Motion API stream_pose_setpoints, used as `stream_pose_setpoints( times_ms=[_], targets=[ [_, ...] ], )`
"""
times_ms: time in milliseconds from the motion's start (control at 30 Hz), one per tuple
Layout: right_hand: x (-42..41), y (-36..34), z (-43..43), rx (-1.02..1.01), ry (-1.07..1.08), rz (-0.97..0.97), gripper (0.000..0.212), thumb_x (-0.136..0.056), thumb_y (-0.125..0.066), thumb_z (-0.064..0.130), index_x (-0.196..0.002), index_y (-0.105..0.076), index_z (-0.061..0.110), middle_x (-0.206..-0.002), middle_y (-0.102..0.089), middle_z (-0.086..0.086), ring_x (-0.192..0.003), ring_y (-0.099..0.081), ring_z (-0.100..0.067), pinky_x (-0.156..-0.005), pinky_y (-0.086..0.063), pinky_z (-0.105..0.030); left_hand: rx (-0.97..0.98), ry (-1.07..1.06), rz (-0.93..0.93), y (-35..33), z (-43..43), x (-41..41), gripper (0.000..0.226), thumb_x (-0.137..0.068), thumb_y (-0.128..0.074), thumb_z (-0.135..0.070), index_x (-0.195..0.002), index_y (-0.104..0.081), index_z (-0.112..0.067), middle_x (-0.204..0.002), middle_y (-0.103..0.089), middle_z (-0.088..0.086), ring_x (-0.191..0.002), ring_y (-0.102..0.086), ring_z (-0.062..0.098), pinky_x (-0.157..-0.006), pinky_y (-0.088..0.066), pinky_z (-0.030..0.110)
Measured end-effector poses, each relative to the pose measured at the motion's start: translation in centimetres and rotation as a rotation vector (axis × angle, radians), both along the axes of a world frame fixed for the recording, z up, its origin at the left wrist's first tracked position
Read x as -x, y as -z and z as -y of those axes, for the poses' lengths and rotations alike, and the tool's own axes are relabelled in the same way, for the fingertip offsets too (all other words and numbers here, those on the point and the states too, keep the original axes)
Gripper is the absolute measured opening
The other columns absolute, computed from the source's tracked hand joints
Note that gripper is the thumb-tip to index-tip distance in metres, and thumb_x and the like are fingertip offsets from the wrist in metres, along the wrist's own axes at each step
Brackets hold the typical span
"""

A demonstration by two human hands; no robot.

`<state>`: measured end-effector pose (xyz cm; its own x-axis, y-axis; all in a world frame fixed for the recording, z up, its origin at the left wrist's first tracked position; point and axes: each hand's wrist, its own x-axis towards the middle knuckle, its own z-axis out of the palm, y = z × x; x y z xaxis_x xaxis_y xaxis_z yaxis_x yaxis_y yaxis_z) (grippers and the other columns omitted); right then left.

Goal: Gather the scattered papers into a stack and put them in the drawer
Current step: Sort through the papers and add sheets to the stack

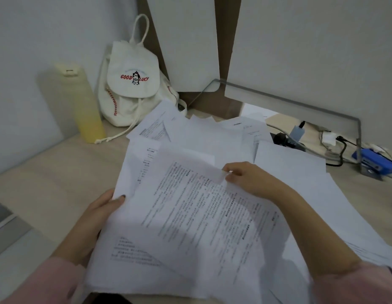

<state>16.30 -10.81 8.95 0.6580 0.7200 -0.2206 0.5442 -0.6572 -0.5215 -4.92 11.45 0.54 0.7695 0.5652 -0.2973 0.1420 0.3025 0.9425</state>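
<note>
A loose bundle of printed white papers (pixel 190 220) lies fanned out over the near part of the desk. My left hand (pixel 92 218) grips the bundle's left edge, thumb on top. My right hand (pixel 250 178) pinches the top edge of the uppermost printed sheet near the middle. More white sheets (pixel 201 132) lie scattered further back and to the right (pixel 300 163), overlapping one another. No drawer shows in this view.
A white drawstring backpack (pixel 131 84) and a yellow bottle (pixel 85 106) stand at the back left on the wooden desk (pixel 48 178). Cables, a plug (pixel 297 132) and a blue stapler (pixel 375 161) sit at the back right behind a metal bracket (pixel 357 132).
</note>
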Motion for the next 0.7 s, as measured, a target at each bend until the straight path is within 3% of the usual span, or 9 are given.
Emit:
stream_pose_setpoints(
  times_ms=[167, 267, 300, 367, 433, 467, 567, 633, 700],
  targets=[
    [0.8, -0.7, -4.4, 0.165, -0.189, 0.399, 0.03, -0.093, -0.04, 0.01, -0.109, -0.063, 0.022, -0.107, -0.06, -0.008, -0.101, -0.052, -0.025, -0.08, -0.036, -0.031, -0.023, 0.061, -0.056, 0.3, -1.6, 1.0, 0.019, -0.091, -0.054, -0.02, -0.101, -0.07, -0.021, -0.104, -0.073, 0.01, -0.091, -0.07, 0.031, -0.085, -0.051, 0.047],
    [3.3, 0.5, -7.8, 0.232, -0.41, 0.64, 0.039, -0.088, -0.044, 0.003, -0.118, -0.059, 0.023, -0.11, -0.06, -0.004, -0.114, -0.041, -0.024, -0.107, -0.022, -0.04, -0.003, 0.027, -0.096, 0.6, -1.7, 0.9, 0.023, -0.094, -0.048, -0.022, -0.103, -0.069, -0.022, -0.104, -0.073, 0.007, -0.095, -0.067, 0.032, -0.091, -0.047, 0.049],
    [4.4, 1.1, -8.8, 0.215, -0.488, 0.705, 0.04, -0.084, -0.048, 0.0, -0.117, -0.061, 0.02, -0.109, -0.061, -0.006, -0.116, -0.041, -0.025, -0.113, -0.016, -0.045, 0.015, 0.049, -0.096, 0.7, -1.7, 0.9, 0.024, -0.094, -0.048, -0.026, -0.105, -0.069, -0.023, -0.106, -0.073, 0.006, -0.098, -0.066, 0.032, -0.094, -0.046, 0.05],
    [6.1, 2.9, -10.5, 0.062, -0.592, 0.839, 0.035, -0.067, -0.065, -0.006, -0.097, -0.07, 0.013, -0.091, -0.065, -0.012, -0.105, -0.054, -0.031, -0.111, -0.022, -0.057, 0.009, 0.08, -0.13, 0.7, -1.5, 0.7, 0.029, -0.093, -0.048, -0.038, -0.108, -0.068, -0.025, -0.105, -0.073, 0.001, -0.1, -0.066, 0.024, -0.094, -0.047, 0.045],
    [7.1, 4.9, -11.6, -0.055, -0.62, 0.828, 0.035, -0.049, -0.076, -0.007, -0.079, -0.073, 0.011, -0.077, -0.064, -0.012, -0.085, -0.062, -0.031, -0.102, -0.036, -0.058, -0.025, 0.064, -0.135, 0.3, -1.1, 0.5, 0.028, -0.091, -0.047, -0.044, -0.103, -0.066, -0.028, -0.098, -0.072, -0.009, -0.096, -0.065, 0.011, -0.084, -0.047, 0.031],
    [7.4, 6.0, -12.1, -0.09, -0.62, 0.8, 0.036, -0.049, -0.077, -0.005, -0.081, -0.073, 0.013, -0.08, -0.065, -0.012, -0.085, -0.063, -0.031, -0.101, -0.039, -0.056, -0.039, 0.073, -0.132, -0.1, -0.8, 0.6, 0.029, -0.09, -0.048, -0.048, -0.104, -0.065, -0.028, -0.102, -0.07, -0.009, -0.1, -0.062, 0.009, -0.084, -0.046, 0.03],
    [8.2, 7.5, -12.1, -0.192, -0.487, 0.599, 0.044, -0.067, -0.073, 0.003, -0.109, -0.067, 0.016, -0.112, -0.064, -0.013, -0.107, -0.059, -0.031, -0.105, -0.039, -0.049, 0.014, 0.213, -0.098, 0.5, -0.9, 0.8, 0.049, -0.084, -0.056, -0.054, -0.124, -0.059, -0.024, -0.126, -0.063, 0.003, -0.118, -0.058, 0.02, -0.101, -0.041, 0.042],
    [7.0, 7.2, -10.8, -0.223, -0.254, 0.463, 0.046, -0.084, -0.06, 0.011, -0.128, -0.053, 0.017, -0.131, -0.053, -0.01, -0.122, -0.047, -0.028, -0.107, -0.036, -0.04, 0.005, 0.263, -0.095, 0.6, -1.0, 1.2, 0.039, -0.085, -0.061, -0.042, -0.12, -0.06, -0.025, -0.114, -0.07, 0.0, -0.104, -0.067, 0.019, -0.09, -0.051, 0.042],
    [4.8, 6.8, -8.5, -0.102, -0.069, 0.359, 0.048, -0.091, -0.052, 0.024, -0.137, -0.04, 0.019, -0.138, -0.044, -0.007, -0.127, -0.037, -0.024, -0.104, -0.031, -0.031, -0.036, 0.254, -0.133, 0.8, -1.1, 1.2, 0.052, -0.073, -0.073, -0.042, -0.12, -0.057, -0.026, -0.112, -0.071, -0.003, -0.097, -0.069, 0.018, -0.084, -0.055, 0.042]
  ],
)
